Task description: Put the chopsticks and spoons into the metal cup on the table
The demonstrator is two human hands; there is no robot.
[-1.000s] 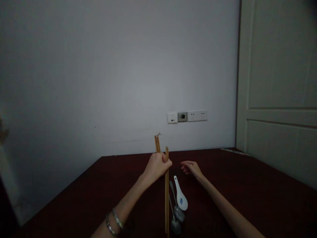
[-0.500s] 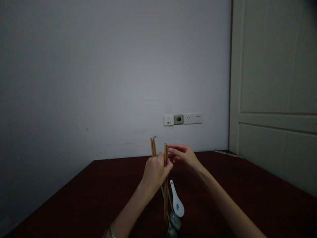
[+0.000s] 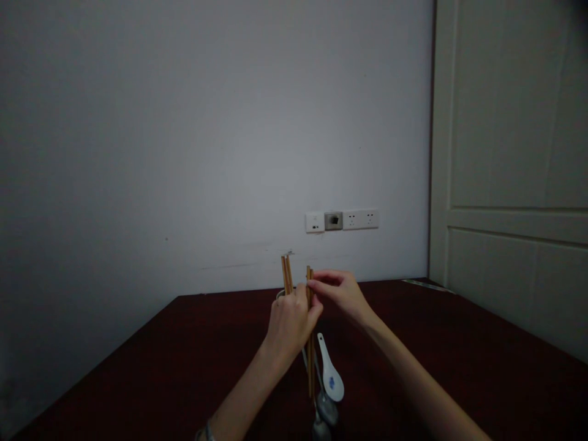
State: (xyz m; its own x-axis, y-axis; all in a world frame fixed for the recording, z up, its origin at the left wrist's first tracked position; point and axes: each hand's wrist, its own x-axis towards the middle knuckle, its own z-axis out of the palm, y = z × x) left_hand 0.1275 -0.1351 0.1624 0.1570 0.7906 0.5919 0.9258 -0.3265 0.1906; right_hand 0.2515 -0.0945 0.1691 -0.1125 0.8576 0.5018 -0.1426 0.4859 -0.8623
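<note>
Both hands on one pair of chopsticks

At lower left, a bracelet (image 3: 206, 430) shows by the frame's bottom edge. Just left of centre, behind the knuckles, at least two upright chopsticks (image 3: 285, 274) show their upper ends; a pale curved rim (image 3: 279, 294) beside them suggests a holder, though the hand hides most of it.

The left hand (image 3: 289, 320), low in the centre, grips the pair of chopsticks (image 3: 310, 367), two sticks side by side, between thumb and fingers. The pair runs from mid-frame down toward the bottom, overlapping two metal spoons (image 3: 327, 409) in view. Right of these lies one white spoon (image 3: 329, 370), bowl toward the viewer; all three spoons point roughly alike, perhaps laid out in a group.

Further right, the right hand (image 3: 342, 295) pinches the pair's upper end with thumb and index finger. Holding it at two places probably keeps the sticks together and steady.
</note>
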